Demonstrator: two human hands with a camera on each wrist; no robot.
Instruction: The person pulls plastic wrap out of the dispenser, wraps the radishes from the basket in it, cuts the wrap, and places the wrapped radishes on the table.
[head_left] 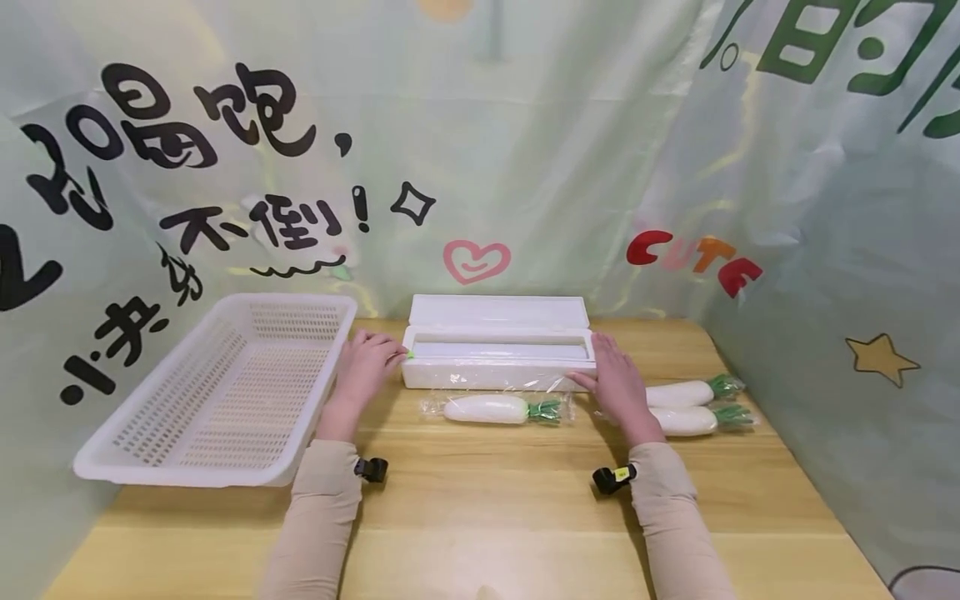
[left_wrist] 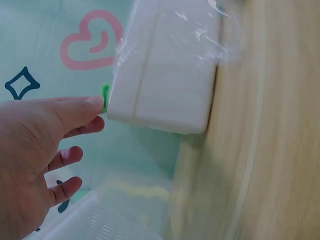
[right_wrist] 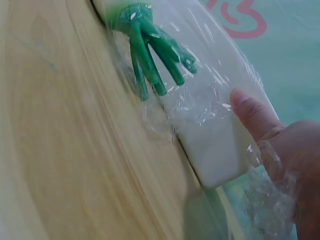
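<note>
A white cling film dispenser [head_left: 480, 375] stands at the back of the table with its lid [head_left: 498, 311] tipped back. At its left end, my left hand [head_left: 363, 362] pinches a small green slider [left_wrist: 105, 98] between thumb and forefinger; the other fingers are loosely bent. My right hand [head_left: 618, 375] grips the right end, thumb on the front face, fingers mostly hidden behind in the right wrist view. Clear film [left_wrist: 200, 40] hangs over the front. Just before the dispenser lies a white radish [head_left: 486, 409] with green stalks [right_wrist: 147, 55], film around it.
On the left is a large white perforated basket [head_left: 172, 477], close to my left forearm. Two film-wrapped radishes, one behind [head_left: 678, 394] and one in front [head_left: 684, 422], lie beside my right wrist. A printed cloth [head_left: 547, 167] hangs behind the wooden table [head_left: 487, 508].
</note>
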